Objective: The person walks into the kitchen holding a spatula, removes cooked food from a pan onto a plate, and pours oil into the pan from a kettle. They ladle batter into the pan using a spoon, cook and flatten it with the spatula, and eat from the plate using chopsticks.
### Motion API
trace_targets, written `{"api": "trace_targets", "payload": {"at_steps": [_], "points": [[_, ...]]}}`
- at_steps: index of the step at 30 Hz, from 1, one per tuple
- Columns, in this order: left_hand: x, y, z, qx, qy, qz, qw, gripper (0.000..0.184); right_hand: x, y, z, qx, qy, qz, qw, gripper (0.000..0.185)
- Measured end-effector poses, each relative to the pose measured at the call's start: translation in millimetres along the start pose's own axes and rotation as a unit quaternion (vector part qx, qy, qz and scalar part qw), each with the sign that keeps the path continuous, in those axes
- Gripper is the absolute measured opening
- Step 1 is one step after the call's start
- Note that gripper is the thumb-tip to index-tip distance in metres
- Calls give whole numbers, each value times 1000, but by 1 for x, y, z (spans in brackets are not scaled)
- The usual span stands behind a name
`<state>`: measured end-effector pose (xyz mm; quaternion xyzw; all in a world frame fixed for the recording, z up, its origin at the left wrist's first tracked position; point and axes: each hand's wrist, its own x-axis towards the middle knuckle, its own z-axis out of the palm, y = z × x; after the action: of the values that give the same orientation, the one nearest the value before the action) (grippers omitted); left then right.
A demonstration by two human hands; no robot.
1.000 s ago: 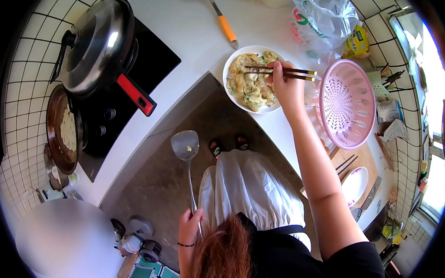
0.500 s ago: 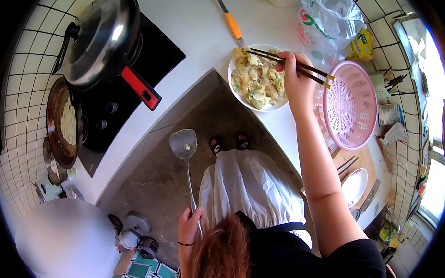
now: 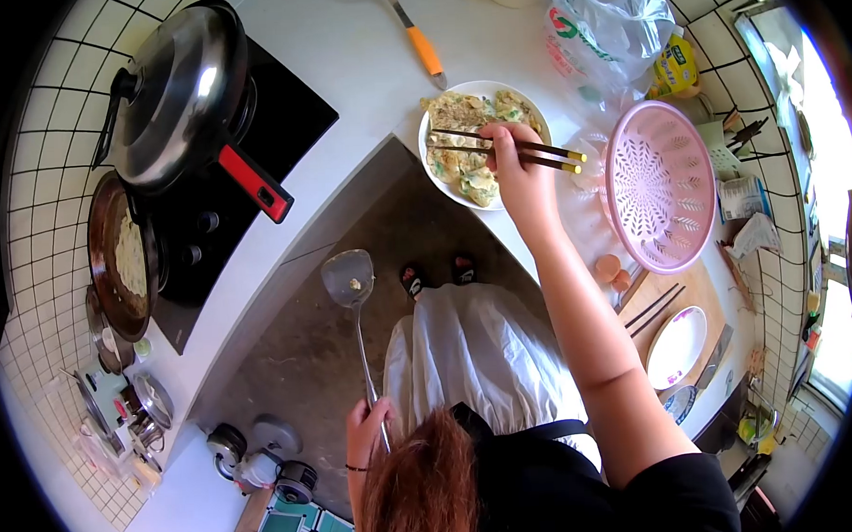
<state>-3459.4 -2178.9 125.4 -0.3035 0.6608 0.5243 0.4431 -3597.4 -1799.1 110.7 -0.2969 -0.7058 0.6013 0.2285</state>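
My right hand [image 3: 518, 160] is closed around a pair of dark chopsticks [image 3: 546, 159] with yellow ends. Their tips are spread apart over a white plate [image 3: 497, 206] heaped with egg pancake pieces [image 3: 458, 110]; whether they touch the food I cannot tell. Low beside my skirt, my left hand [image 3: 364, 426] grips the handle of a metal spatula [image 3: 349, 278]. A small bit of food sticks to its blade, which hangs above the floor.
On the black stove [image 3: 284, 102] sit a lidded pan [image 3: 185, 96] with a red handle and a frying pan [image 3: 107, 277] holding a pale pancake [image 3: 130, 258]. A pink colander [image 3: 661, 187], eggshells [image 3: 609, 268], a cutting board [image 3: 699, 291] and an orange-handled utensil [image 3: 423, 50] lie on the counter.
The chopsticks have shifted left over the plate and their tips are wider apart. A pancake piece now lies flatter across the plate's upper left. The spatula has hardly moved.
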Motion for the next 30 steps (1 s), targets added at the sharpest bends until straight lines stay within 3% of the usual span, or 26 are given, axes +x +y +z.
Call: {"api": "trace_targets", "payload": {"at_steps": [3, 10, 12, 14, 16, 19, 25, 28, 30], "points": [[-6, 7, -1, 10, 4, -12, 1000, 20, -7, -17, -22, 77, 15, 5, 997, 19], [-12, 22, 4, -6, 4, 1, 1000, 19, -26, -53, -149, -32, 129, -130, 983, 15], [-12, 27, 5, 5, -4, 31, 999, 19, -29, -44, -183, -192, 138, -152, 960, 9], [-13, 30, 5, 19, -14, 57, 998, 18, -32, -34, -207, -411, 110, -209, 880, 8], [-11, 31, 4, 36, -26, 77, 996, 18, -39, -10, -225, -414, 60, -211, 884, 10], [-12, 33, 4, 34, -45, 88, 995, 17, -50, 19, -247, -442, -10, -96, 892, 18], [-27, 39, 3, 36, -89, 118, 988, 14, -51, 63, -282, -511, -104, -82, 849, 28], [-35, 40, 0, 40, -110, 144, 983, 13, -50, 64, -285, -495, -129, -30, 859, 34], [-40, 36, -8, 52, -132, 150, 978, 14, -51, 63, -287, -495, -135, -52, 857, 38]]}}
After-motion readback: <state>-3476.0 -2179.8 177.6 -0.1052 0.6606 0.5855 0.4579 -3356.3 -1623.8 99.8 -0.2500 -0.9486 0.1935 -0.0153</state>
